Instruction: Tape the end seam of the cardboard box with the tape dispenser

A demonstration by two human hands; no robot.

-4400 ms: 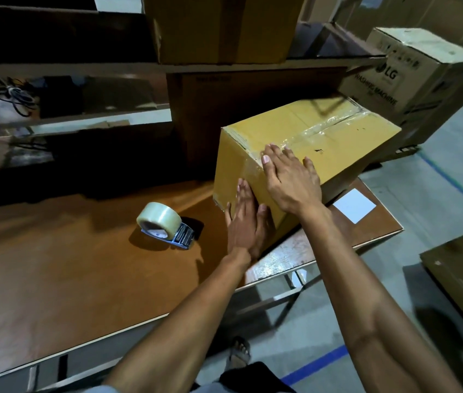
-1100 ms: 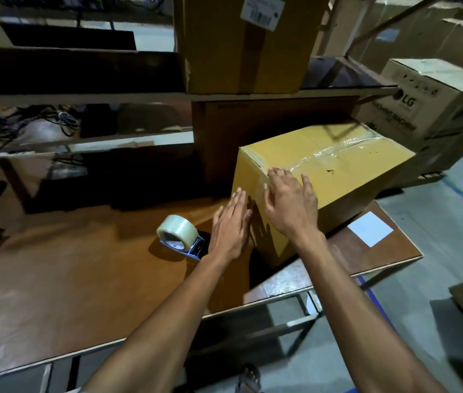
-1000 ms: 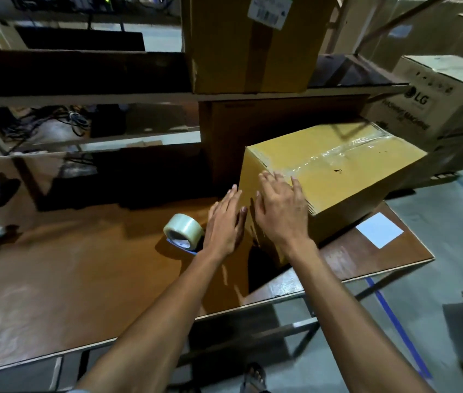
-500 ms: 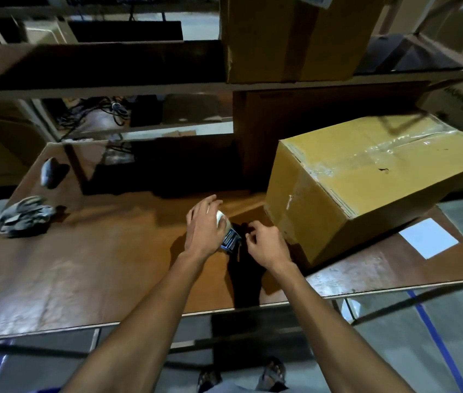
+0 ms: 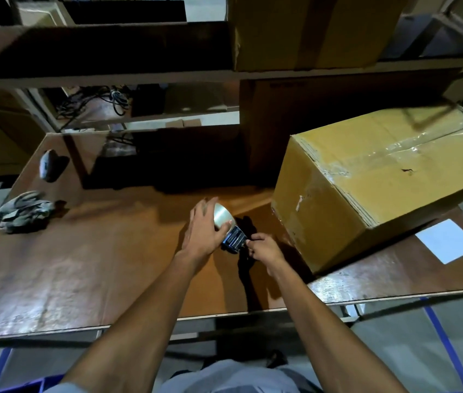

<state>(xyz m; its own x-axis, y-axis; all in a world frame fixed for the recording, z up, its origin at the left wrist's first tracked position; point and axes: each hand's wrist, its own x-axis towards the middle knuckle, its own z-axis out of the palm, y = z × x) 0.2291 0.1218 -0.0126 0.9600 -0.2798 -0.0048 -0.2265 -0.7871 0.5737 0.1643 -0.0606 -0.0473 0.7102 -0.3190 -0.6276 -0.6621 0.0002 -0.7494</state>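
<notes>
A yellow cardboard box (image 5: pixel 372 188) lies at an angle on the right of the brown table (image 5: pixel 83 265), clear tape along its top seam, its end face turned toward me. The tape dispenser (image 5: pixel 229 231), a clear roll on a blue metal holder, sits on the table just left of the box. My left hand (image 5: pixel 202 231) is wrapped over the roll. My right hand (image 5: pixel 264 249) pinches at the dispenser's blade end, fingers closed; whether it holds the tape's free end is too small to tell.
A crumpled pair of grey gloves (image 5: pixel 20 215) and a dark small object (image 5: pixel 47 165) lie at the table's left. A white paper (image 5: pixel 448 241) lies at the right front. Shelves with a large box (image 5: pixel 304 29) stand behind the table.
Both hands left the box's end face and moved left to the tape dispenser. My left hand closed over the roll and my right came to the blade end. My view swung left.
</notes>
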